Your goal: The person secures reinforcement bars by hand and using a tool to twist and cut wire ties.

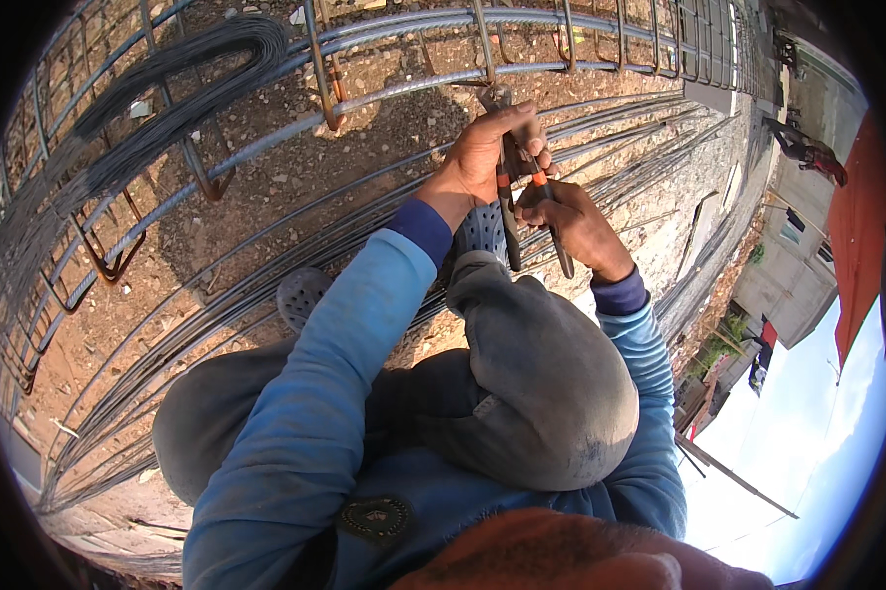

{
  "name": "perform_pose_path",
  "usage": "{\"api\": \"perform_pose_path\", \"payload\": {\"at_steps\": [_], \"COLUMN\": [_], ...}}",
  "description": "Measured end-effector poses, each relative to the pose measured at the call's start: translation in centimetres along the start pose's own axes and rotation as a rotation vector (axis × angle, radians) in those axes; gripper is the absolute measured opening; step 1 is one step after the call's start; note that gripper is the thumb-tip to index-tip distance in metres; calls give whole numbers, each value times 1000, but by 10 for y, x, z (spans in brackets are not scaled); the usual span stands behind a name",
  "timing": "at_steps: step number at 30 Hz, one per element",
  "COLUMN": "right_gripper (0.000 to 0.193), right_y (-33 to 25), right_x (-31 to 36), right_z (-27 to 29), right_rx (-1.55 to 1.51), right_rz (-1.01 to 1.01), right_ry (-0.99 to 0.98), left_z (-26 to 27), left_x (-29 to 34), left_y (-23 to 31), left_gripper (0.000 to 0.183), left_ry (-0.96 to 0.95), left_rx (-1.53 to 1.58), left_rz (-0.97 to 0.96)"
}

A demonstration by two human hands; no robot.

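A pair of pincers [509, 221] with dark handles and orange bands is held out in front of my knees, its jaws up near the lowest bar of a rebar cage [403, 90]. My left hand [487, 157] is closed round the upper part of the pincers, just below the jaws. Lower and to the right, my right hand [578, 221] grips the right handle, fingers curled round it. The handles are spread apart. My fingers partly cover the pivot, and whether any wire sits in the jaws cannot be made out.
A bundle of thin tie wire [182, 74] lies over the cage at the left. Bent stirrups [320, 69] hang from its bars. Loose steel rods [236, 315] run along the stony ground beneath me, beside my grey perforated shoe [482, 231]. An orange-red sheet [860, 236] hangs far right.
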State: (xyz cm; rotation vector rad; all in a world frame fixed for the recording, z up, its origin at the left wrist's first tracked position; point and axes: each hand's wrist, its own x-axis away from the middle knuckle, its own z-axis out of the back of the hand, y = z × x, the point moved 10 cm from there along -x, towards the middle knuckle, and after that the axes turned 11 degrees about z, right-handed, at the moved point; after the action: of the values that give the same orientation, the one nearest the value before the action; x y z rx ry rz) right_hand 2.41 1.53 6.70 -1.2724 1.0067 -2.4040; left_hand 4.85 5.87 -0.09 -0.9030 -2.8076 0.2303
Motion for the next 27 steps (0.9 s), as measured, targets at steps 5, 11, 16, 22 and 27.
{"api": "perform_pose_path", "payload": {"at_steps": [5,11,16,22,27], "right_gripper": [37,53,31,17,29], "right_y": [-3,3,62,85,71], "right_x": [20,29,15,18,-6], "right_z": [-5,-6,-30,-60,-46], "right_rx": [361,605,-396,-869,66], "right_rz": [-118,254,-143,-201,179], "right_ry": [323,531,142,-29,380], "left_z": [6,18,11,14,54], "left_x": [-5,4,18,10,25], "left_y": [-6,5,10,2,34], "left_gripper": [29,26,29,31,33], "left_ry": [96,345,537,502,829], "left_rx": [13,-154,-254,-193,-590], "left_rz": [2,-146,-249,-211,-490]}}
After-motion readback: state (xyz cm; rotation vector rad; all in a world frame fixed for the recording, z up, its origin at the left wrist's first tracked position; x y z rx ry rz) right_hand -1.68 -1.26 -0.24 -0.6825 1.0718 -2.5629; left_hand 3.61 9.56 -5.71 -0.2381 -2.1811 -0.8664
